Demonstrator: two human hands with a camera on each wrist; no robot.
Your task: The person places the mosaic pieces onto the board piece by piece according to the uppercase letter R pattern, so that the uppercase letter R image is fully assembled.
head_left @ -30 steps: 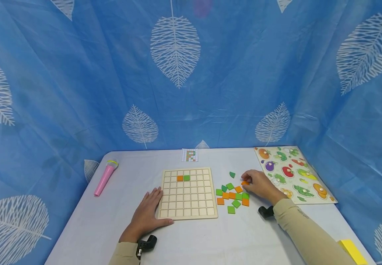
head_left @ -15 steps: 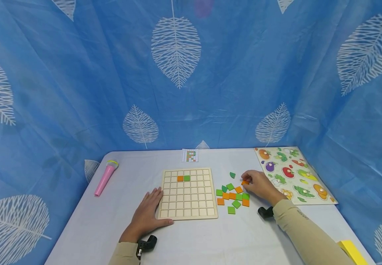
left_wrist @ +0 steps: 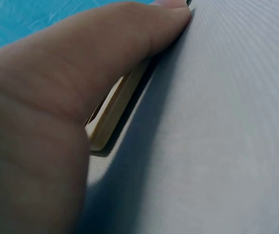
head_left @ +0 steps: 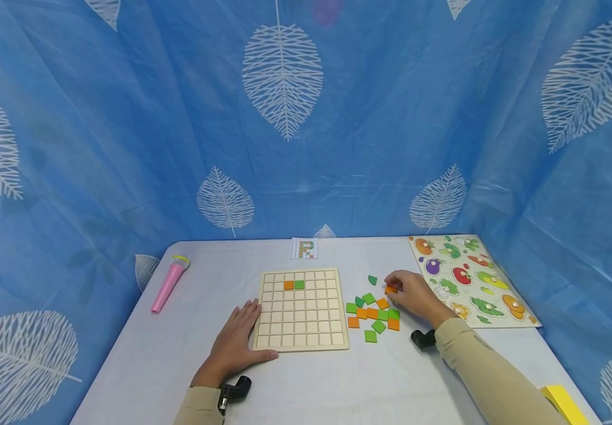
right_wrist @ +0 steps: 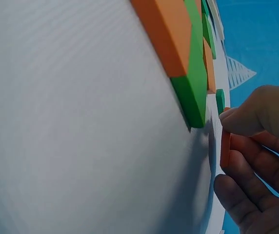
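The wooden grid board [head_left: 300, 339] lies flat on the table, with one orange tile [head_left: 288, 285] and one green tile [head_left: 299, 284] side by side in an upper row. At its lower left corner rests my left hand [head_left: 234, 341], fingers straight along the left edge; the thumb [left_wrist: 144, 29] lies along the front edge. Right of the loose tiles, my right hand [head_left: 414, 296] pinches an orange square tile [right_wrist: 225, 146] between thumb and fingers. Seen from the right wrist, that tile stands on edge in the grip, partly covered by the thumb.
Several loose orange and green tiles [head_left: 371, 336] lie between board and right hand, with a green quarter-round piece [head_left: 372, 280] behind them. A pattern card [head_left: 304, 248] sits behind the board. A vegetable puzzle [head_left: 475, 283] lies right, a pink toy microphone [head_left: 167, 288] left, a yellow block [head_left: 565, 404] front right.
My right hand, holding the orange tile, has shifted very slightly left and toward the back. My left hand and the board stay in place.
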